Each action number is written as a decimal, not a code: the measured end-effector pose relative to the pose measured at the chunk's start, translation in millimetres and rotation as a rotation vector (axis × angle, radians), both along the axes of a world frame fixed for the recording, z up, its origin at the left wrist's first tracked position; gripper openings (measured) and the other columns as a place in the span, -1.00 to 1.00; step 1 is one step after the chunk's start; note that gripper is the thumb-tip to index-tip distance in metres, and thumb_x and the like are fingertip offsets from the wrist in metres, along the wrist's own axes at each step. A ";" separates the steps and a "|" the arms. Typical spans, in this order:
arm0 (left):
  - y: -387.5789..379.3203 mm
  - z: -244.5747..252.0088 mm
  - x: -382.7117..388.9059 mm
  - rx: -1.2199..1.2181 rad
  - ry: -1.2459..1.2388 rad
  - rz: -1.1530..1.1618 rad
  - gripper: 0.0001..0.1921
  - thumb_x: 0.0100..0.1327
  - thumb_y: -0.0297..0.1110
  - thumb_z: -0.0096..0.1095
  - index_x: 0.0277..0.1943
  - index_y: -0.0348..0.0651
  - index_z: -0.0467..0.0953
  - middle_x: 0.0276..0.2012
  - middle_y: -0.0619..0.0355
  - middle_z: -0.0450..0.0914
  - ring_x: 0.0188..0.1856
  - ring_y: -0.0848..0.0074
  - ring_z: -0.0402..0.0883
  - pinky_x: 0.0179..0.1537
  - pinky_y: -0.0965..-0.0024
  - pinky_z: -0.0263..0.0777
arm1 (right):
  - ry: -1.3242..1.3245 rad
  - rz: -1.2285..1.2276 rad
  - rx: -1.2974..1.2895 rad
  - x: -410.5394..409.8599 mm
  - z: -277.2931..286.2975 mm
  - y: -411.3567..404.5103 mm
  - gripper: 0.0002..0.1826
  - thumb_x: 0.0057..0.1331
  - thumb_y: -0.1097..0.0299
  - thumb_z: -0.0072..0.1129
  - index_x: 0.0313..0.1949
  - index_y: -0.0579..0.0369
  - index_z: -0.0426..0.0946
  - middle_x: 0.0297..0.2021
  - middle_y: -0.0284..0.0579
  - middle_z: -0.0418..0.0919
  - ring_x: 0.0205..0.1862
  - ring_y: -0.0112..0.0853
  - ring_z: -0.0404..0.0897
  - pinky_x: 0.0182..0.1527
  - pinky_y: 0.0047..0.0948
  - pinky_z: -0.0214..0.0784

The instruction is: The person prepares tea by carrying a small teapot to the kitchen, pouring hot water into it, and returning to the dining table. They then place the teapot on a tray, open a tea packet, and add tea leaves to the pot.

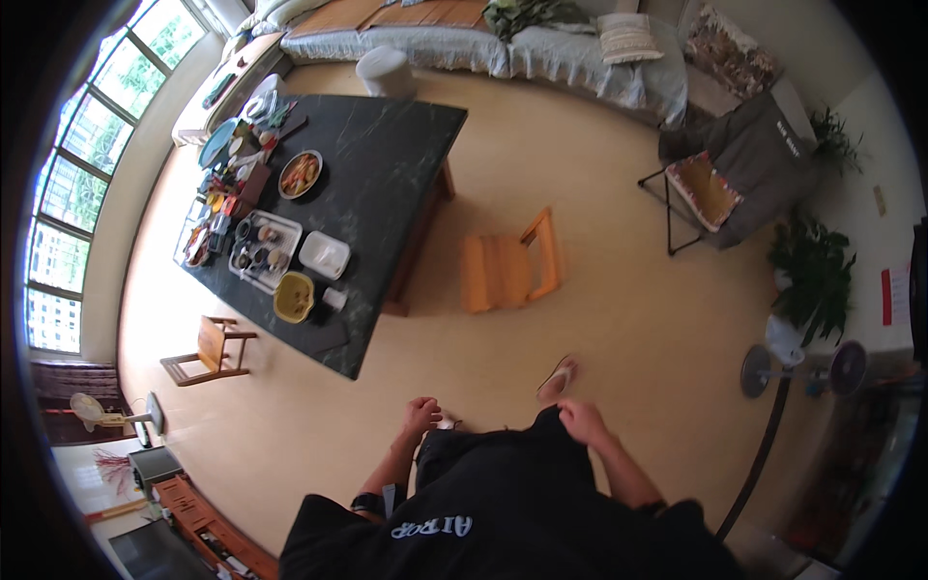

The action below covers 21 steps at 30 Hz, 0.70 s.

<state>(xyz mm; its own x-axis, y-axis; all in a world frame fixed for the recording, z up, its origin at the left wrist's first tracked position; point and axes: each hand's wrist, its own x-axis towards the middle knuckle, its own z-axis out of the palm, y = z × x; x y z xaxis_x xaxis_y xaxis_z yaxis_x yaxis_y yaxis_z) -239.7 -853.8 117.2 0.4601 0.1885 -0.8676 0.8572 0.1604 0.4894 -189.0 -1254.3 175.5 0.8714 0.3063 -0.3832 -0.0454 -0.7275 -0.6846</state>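
My left hand (422,417) hangs beside my black clothing with its fingers curled, and nothing shows in it. On the other side, my right hand (582,422) is also curled, next to the black cloth at my thigh; it looks slightly blurred, and I see nothing in it. A foot in a flip-flop (558,378) is forward on the tan floor (464,359). Ahead to the left stands a dark marble-topped table (370,196). On it are a bowl of food (301,175), a yellow basket (293,297), a white plastic container (324,254) and a white tray (288,233) with jars.
A wooden chair (507,270) stands right of the table, another chair (212,348) at its near left. A folding chair (747,174), potted plant (812,272) and fan (847,368) line the right side. A sofa (435,51) and round stool (386,71) are at the back.
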 end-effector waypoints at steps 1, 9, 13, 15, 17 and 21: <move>-27.3 -6.2 29.0 -0.009 -0.004 -0.032 -0.67 0.39 -0.26 0.13 0.08 -0.31 0.52 -0.22 0.04 0.64 -0.31 0.40 0.68 -0.41 0.42 0.53 | 0.024 -0.057 -0.052 7.0 0.3 -29.6 -0.74 0.28 0.33 0.09 -0.11 0.12 0.65 -0.24 0.13 0.68 -0.16 0.05 0.66 -0.09 -0.06 0.52; -239.6 -33.0 242.6 0.085 -0.176 -0.335 -0.52 0.28 -0.13 0.21 0.14 -0.30 0.55 -0.13 -0.05 0.68 -0.16 0.35 0.71 -0.18 0.29 0.60 | 0.059 -0.334 -0.156 88.3 33.5 -244.8 -0.71 0.29 0.31 0.12 -0.07 0.17 0.64 -0.28 0.11 0.70 -0.20 -0.04 0.70 -0.12 -0.20 0.55; -285.2 -47.2 330.6 0.511 -0.349 -0.389 -0.43 0.21 -0.07 0.26 0.16 -0.33 0.53 0.00 -0.21 0.66 0.05 0.15 0.67 0.06 0.21 0.53 | 0.022 -0.304 -0.202 166.6 28.7 -283.5 -0.70 0.30 0.30 0.14 -0.07 0.18 0.64 -0.31 0.10 0.70 -0.26 -0.12 0.71 -0.16 -0.25 0.54; -297.4 -56.4 378.1 0.613 -0.294 -0.365 -0.48 0.24 -0.15 0.28 0.13 -0.38 0.52 0.02 -0.17 0.67 0.09 0.17 0.65 0.10 0.23 0.51 | 0.030 -0.245 -0.211 211.9 22.5 -292.8 -0.70 0.31 0.28 0.15 -0.06 0.19 0.64 -0.32 0.10 0.69 -0.28 -0.15 0.71 -0.18 -0.27 0.53; -304.3 -67.6 421.6 0.503 -0.182 -0.251 -0.47 0.32 -0.01 0.17 0.08 -0.36 0.56 -0.07 -0.16 0.70 0.06 0.19 0.67 0.09 0.17 0.54 | 0.063 -0.159 -0.186 254.9 14.2 -293.7 -0.69 0.31 0.27 0.15 -0.06 0.18 0.64 -0.33 0.12 0.68 -0.29 -0.13 0.71 -0.19 -0.27 0.53; -309.8 -89.3 491.0 -0.322 0.019 0.497 -0.31 0.45 0.20 -0.06 0.29 -0.33 0.38 0.08 -0.26 0.58 0.16 0.11 0.59 0.09 0.06 0.56 | 0.163 0.010 -0.218 348.4 7.1 -295.9 -0.67 0.30 0.26 0.14 -0.04 0.18 0.64 -0.30 0.10 0.70 -0.25 -0.18 0.72 -0.14 -0.29 0.54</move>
<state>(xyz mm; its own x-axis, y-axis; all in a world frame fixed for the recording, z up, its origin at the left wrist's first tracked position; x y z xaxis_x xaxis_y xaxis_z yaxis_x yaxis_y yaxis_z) 251.3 -1163.6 27.9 0.3683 0.1035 -0.9239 0.6495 0.6824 0.3353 159.4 -1550.2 182.7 0.7900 0.2093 -0.5763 -0.1346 -0.8578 -0.4961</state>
